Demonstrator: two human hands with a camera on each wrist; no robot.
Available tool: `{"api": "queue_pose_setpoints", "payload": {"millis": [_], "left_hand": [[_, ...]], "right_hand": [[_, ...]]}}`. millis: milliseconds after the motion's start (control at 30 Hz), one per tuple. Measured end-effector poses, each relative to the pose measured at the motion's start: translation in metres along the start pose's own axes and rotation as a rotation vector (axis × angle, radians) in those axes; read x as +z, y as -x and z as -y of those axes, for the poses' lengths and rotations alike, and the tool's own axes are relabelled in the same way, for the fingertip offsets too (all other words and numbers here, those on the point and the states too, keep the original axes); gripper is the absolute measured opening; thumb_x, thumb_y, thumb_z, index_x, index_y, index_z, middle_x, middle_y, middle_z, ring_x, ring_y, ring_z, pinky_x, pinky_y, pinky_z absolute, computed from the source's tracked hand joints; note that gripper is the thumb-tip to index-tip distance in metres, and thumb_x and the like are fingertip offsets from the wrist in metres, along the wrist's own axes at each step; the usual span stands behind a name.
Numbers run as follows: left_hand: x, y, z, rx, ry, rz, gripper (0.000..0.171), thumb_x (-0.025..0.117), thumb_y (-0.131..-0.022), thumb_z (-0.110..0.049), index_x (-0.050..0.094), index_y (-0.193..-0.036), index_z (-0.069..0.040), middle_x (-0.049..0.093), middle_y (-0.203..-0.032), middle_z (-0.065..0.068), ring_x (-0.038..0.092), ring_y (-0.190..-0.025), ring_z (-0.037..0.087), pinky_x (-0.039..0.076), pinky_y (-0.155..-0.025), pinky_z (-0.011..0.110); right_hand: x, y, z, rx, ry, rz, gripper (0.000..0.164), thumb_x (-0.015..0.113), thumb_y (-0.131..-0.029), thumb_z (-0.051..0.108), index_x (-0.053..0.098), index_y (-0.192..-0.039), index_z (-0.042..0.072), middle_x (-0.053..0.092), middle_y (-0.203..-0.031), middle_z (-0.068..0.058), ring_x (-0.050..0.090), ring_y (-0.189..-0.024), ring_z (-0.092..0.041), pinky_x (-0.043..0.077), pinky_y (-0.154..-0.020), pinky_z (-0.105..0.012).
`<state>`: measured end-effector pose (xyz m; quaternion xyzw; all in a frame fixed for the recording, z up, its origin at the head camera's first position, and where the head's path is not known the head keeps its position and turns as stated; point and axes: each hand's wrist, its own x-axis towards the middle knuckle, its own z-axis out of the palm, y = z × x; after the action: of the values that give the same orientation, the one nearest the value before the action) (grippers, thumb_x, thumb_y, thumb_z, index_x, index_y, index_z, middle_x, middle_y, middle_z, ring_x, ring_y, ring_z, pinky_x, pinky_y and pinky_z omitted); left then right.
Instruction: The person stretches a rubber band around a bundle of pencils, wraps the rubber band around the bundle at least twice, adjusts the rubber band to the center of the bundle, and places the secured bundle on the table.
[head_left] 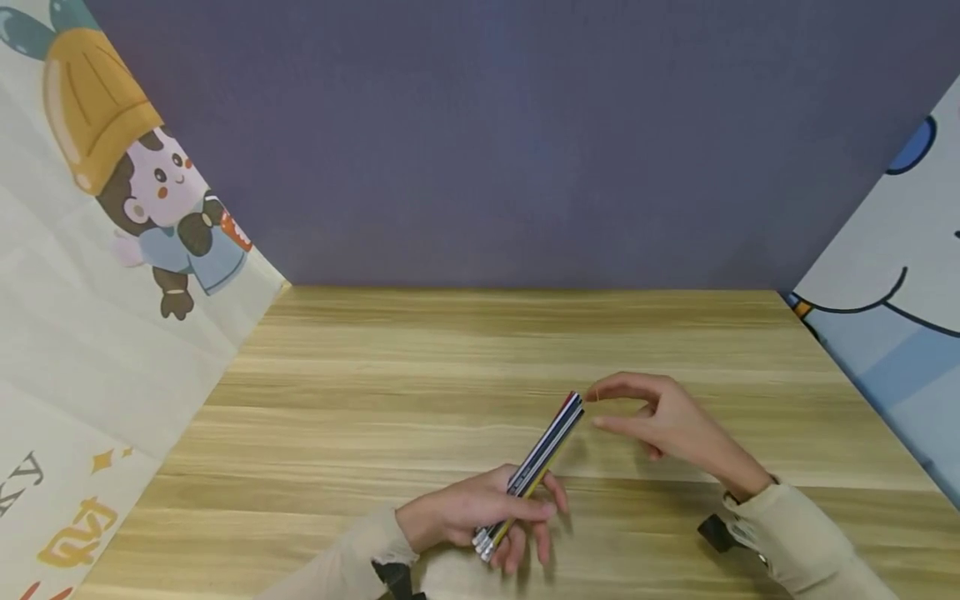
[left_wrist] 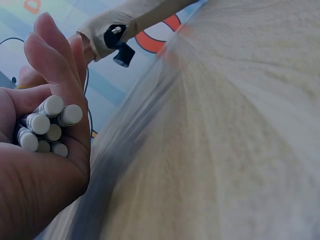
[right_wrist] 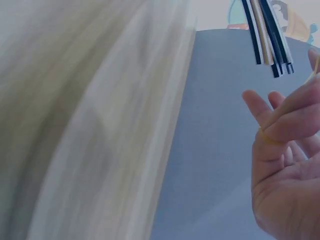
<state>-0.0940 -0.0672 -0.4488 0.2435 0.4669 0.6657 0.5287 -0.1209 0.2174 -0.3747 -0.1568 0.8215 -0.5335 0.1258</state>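
Note:
A bundle of several striped pencils [head_left: 550, 444] lies slanted across my left hand [head_left: 480, 506], which grips it near the eraser ends, thumb over the top. White erasers [left_wrist: 52, 106] in metal collars poke out beside the palm in the left wrist view. The far ends of the pencils [right_wrist: 267, 37] look flat and unsharpened. Just right of those ends is my right hand [head_left: 678, 425], its index finger and thumb curved and apart. A thin yellow rubber band [right_wrist: 271, 140] loops around its fingers, apart from the pencils in the right wrist view.
Both hands are over a wood-grain table [head_left: 360, 375]. A dark blue-grey panel [head_left: 525, 150] rises along its back edge. Printed cloths with cartoon figures stand at the left [head_left: 75, 333] and right [head_left: 900, 233]. Each wrist carries a small black camera mount [head_left: 717, 533].

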Motion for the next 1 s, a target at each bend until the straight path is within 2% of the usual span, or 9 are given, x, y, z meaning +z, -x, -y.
{"api": "queue_pose_setpoints", "payload": {"millis": [333, 500, 667, 800, 900, 1000], "left_hand": [[0.004, 0.0, -0.004, -0.054, -0.055, 0.034, 0.031, 0.047, -0.105, -0.014, 0.043, -0.128, 0.006, 0.069, -0.077, 0.007, 0.059, -0.043, 0.01, 0.041, -0.032, 0.02], [0.004, 0.002, -0.011, -0.015, -0.095, 0.028, 0.029, 0.048, -0.105, -0.013, 0.045, -0.127, 0.006, 0.07, -0.077, 0.005, 0.06, -0.044, 0.011, 0.041, -0.033, 0.021], [0.003, 0.003, -0.016, 0.045, -0.117, -0.001, 0.03, 0.048, -0.105, -0.013, 0.044, -0.126, 0.008, 0.069, -0.077, 0.005, 0.061, -0.045, 0.011, 0.041, -0.032, 0.022], [-0.002, 0.004, -0.018, 0.097, -0.119, -0.071, 0.026, 0.05, -0.104, -0.013, 0.047, -0.122, 0.004, 0.068, -0.075, 0.006, 0.062, -0.046, 0.011, 0.043, -0.032, 0.021], [-0.008, 0.004, -0.02, 0.121, -0.101, -0.162, 0.021, 0.052, -0.103, -0.013, 0.049, -0.12, -0.001, 0.068, -0.075, 0.006, 0.063, -0.047, 0.011, 0.045, -0.034, 0.02], [-0.013, 0.004, -0.023, 0.137, -0.087, -0.251, 0.019, 0.054, -0.103, -0.012, 0.049, -0.119, -0.004, 0.067, -0.073, 0.006, 0.063, -0.047, 0.012, 0.046, -0.035, 0.021]], "right_hand": [[0.016, -0.011, 0.004, -0.054, -0.049, 0.081, 0.027, 0.074, -0.092, 0.024, 0.069, -0.118, 0.018, 0.069, -0.119, -0.008, 0.043, -0.034, -0.012, 0.043, -0.03, -0.037], [0.019, -0.012, 0.003, -0.069, -0.035, 0.104, 0.021, 0.072, -0.093, 0.026, 0.071, -0.113, 0.017, 0.071, -0.113, -0.008, 0.043, -0.034, -0.011, 0.043, -0.03, -0.043], [0.02, -0.013, 0.0, -0.079, -0.085, 0.095, 0.022, 0.07, -0.095, 0.02, 0.07, -0.115, 0.01, 0.071, -0.112, -0.011, 0.051, -0.036, -0.015, 0.046, -0.032, -0.042], [0.023, -0.016, -0.003, -0.093, -0.147, 0.1, 0.023, 0.061, -0.101, 0.019, 0.065, -0.116, 0.002, 0.071, -0.1, -0.021, 0.059, -0.047, -0.021, 0.053, -0.041, -0.042], [0.025, -0.016, -0.006, -0.129, -0.2, 0.081, 0.023, 0.054, -0.104, 0.018, 0.057, -0.117, -0.001, 0.067, -0.089, -0.026, 0.057, -0.053, -0.023, 0.051, -0.046, -0.04], [0.027, -0.013, -0.008, -0.199, -0.217, 0.017, 0.016, 0.053, -0.104, 0.012, 0.054, -0.112, -0.002, 0.062, -0.086, -0.025, 0.053, -0.06, -0.027, 0.048, -0.05, -0.04]]}}
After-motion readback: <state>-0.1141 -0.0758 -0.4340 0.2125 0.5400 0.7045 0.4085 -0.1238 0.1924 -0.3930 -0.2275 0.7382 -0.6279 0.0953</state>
